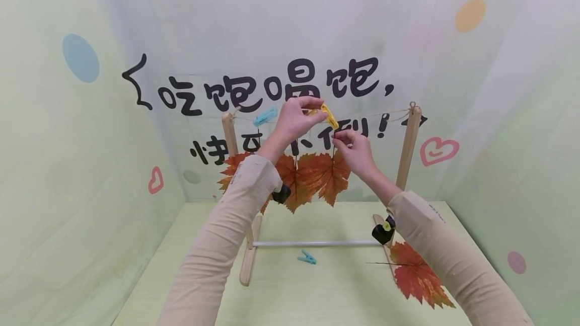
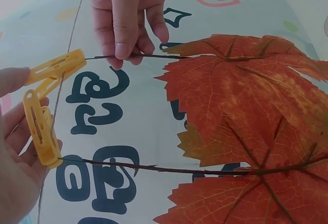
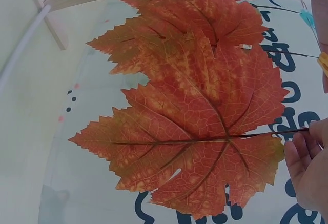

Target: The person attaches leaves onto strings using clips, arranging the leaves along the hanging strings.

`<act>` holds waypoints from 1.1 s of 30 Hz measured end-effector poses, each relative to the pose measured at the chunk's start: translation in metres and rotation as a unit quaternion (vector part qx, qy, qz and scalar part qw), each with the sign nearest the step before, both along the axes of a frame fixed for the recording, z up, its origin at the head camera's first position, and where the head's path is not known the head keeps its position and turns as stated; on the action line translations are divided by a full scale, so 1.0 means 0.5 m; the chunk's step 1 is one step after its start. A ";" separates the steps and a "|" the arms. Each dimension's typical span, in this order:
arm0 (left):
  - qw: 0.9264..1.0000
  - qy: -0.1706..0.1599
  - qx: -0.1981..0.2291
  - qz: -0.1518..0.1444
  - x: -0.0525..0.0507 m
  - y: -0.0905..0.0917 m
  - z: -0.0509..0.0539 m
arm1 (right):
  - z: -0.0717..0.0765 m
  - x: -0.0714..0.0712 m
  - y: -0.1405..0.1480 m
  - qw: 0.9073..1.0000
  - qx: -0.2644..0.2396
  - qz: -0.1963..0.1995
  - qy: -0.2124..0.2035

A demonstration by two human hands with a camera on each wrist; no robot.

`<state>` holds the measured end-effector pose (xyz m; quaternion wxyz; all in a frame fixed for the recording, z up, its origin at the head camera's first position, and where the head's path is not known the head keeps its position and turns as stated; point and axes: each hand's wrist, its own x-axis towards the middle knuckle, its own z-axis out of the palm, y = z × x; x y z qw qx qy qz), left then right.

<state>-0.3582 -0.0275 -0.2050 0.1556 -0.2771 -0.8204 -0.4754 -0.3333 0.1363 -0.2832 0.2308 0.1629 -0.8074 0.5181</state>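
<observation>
My left hand (image 1: 296, 118) is at the string (image 2: 70, 32), pinching a yellow clothespin (image 2: 64, 65) between thumb and finger. The clothespin's tip meets the dark stem of an orange-red maple leaf (image 3: 200, 142). Just right of it, my right hand (image 1: 357, 154) pinches that stem (image 2: 159, 56) between thumb and fingers. A second yellow clothespin (image 2: 43, 131) sits beside the left fingers and grips the stem of the neighbouring leaf (image 2: 266, 170). Farther left on the string, a blue clothespin (image 1: 265, 116) holds another leaf (image 1: 233, 167), partly hidden by the left forearm.
The string runs between two wooden posts (image 1: 409, 145) of a stand with a white crossbar (image 1: 317, 243). A loose blue clothespin (image 1: 307, 257) lies on the table (image 1: 326, 291). Another maple leaf (image 1: 419, 275) lies at the right, partly under the right forearm.
</observation>
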 end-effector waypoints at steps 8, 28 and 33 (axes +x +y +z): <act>1.000 -0.002 -0.003 0.000 0.001 -0.001 0.001 | -0.009 -0.005 0.000 1.000 0.001 -0.001 0.004; 0.999 0.039 -0.028 0.010 0.008 0.004 0.005 | -0.019 -0.002 -0.003 1.000 0.004 0.004 0.007; 0.998 0.045 -0.029 0.014 0.010 0.003 0.006 | -0.020 -0.002 -0.004 1.000 0.001 0.005 0.003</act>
